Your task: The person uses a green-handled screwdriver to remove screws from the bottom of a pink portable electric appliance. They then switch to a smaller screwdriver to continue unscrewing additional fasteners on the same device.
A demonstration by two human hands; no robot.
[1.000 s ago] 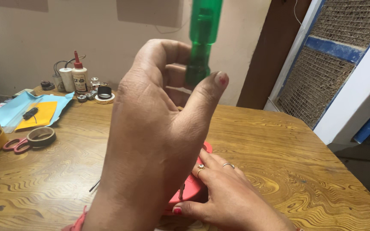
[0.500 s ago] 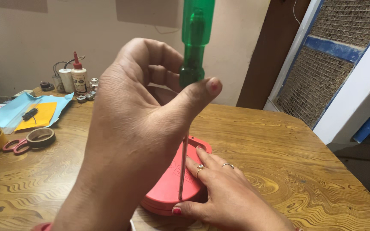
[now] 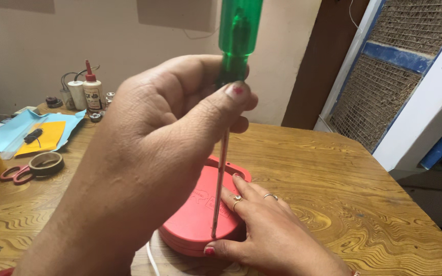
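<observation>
The counter (image 3: 364, 189) lies open along its right edge; scissors (image 3: 15, 174), tape roll (image 3: 46, 163) and glue bottle (image 3: 93, 92) crowd its far-left corner.

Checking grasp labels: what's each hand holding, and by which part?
Left hand grips the screwdriver by the lower end of its green handle. Right hand holds nothing; it lies flat on the red casing, steadying it.

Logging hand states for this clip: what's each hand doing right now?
Left hand: closed in a grip on the green screwdriver, held upright with its tip on the red case.
Right hand: open, flat on the red case, holding nothing.
</observation>
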